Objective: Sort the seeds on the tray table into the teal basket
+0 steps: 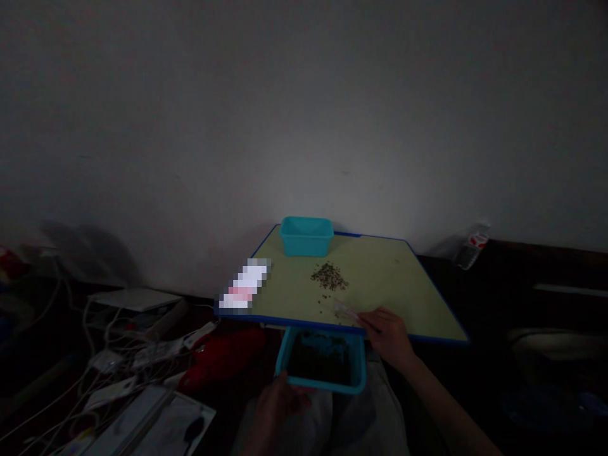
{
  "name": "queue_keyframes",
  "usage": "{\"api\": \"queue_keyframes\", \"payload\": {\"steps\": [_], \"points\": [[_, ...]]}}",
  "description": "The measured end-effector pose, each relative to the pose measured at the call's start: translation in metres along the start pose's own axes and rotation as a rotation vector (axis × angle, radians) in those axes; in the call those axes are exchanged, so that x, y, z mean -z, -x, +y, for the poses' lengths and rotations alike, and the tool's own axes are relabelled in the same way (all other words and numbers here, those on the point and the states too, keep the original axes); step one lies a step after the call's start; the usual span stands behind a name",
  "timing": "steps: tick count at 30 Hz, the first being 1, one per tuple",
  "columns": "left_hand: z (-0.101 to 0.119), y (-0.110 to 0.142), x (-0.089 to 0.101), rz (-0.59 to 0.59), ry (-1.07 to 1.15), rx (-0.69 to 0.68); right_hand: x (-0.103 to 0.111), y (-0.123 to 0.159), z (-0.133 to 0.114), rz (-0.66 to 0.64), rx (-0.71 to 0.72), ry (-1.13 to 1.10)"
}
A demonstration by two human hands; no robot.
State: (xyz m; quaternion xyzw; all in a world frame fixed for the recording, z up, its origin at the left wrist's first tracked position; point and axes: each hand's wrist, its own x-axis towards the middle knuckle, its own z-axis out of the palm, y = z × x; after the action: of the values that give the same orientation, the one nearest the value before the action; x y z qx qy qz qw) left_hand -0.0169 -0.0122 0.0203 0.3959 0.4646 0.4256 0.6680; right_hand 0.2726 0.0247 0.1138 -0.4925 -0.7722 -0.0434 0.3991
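Note:
My left hand [279,404] grips the near left rim of a turquoise plastic bin [327,386], holding it just under the front edge of the table [394,272]. Dark, loose material lies inside this bin; its kind is too dim to tell. In my right hand [388,334], closed near the same edge, is a small pale, see-through tool [346,310] with a widened end, its exact kind unclear. That end rests at or just above the tabletop. Beyond it spreads a pile of small brown seed-like bits [330,277], with a few strays closer to the edge.
A second turquoise bin [307,245] stands at the table's back left. A phone-like bright, blurred-out rectangle [244,286] lies at the left edge. Cables and a power strip [156,354] clutter the lower left. A plastic bottle [472,247] is right of the table, near the wall.

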Motion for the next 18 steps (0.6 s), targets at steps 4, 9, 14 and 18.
{"api": "queue_keyframes", "payload": {"steps": [4,9,14,18], "points": [[-0.007,-0.006,0.008,-0.014,-0.020,0.062,-0.003,0.000,-0.008,-0.028,0.052,-0.009],[-0.007,-0.012,0.009,-0.021,-0.032,0.081,-0.008,-0.001,-0.020,-0.028,0.095,-0.024],[-0.006,-0.008,0.003,0.024,0.119,0.070,-0.010,-0.007,-0.019,0.022,-0.006,-0.071],[-0.011,-0.003,0.004,0.010,0.183,0.029,-0.012,-0.012,0.002,0.080,-0.089,0.025]]}}
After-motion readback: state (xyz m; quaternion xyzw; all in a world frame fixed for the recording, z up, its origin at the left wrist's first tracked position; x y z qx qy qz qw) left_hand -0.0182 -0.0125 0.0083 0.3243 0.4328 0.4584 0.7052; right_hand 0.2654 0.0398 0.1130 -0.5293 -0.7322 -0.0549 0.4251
